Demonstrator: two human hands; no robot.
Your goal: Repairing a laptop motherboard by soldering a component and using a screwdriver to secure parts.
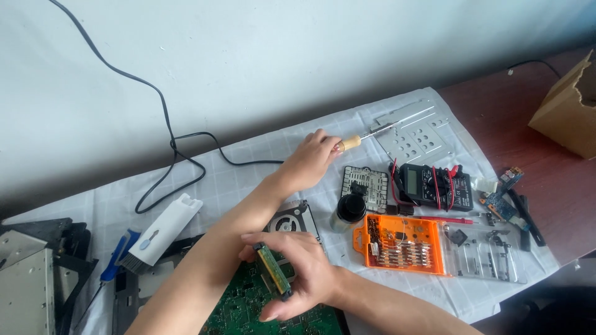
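My left hand (310, 162) reaches across the white cloth and grips the pale handle of a soldering iron (372, 135), whose metal tip lies over a perforated metal plate (422, 139). Nearer to me, my right hand (297, 276) holds a small green memory module (272, 268) edge-up, just above a large green circuit board (239, 307). A round cooling fan (290, 221) in a metal frame lies between the two hands.
A black multimeter (434, 186) with red leads, an orange bit case (400, 246) with a clear lid (490, 251), a black cylinder (351, 209) and small boards (506, 201) lie right. A white brush tool (164, 229) and blue screwdriver (118, 257) lie left. A cardboard box (568, 111) stands far right.
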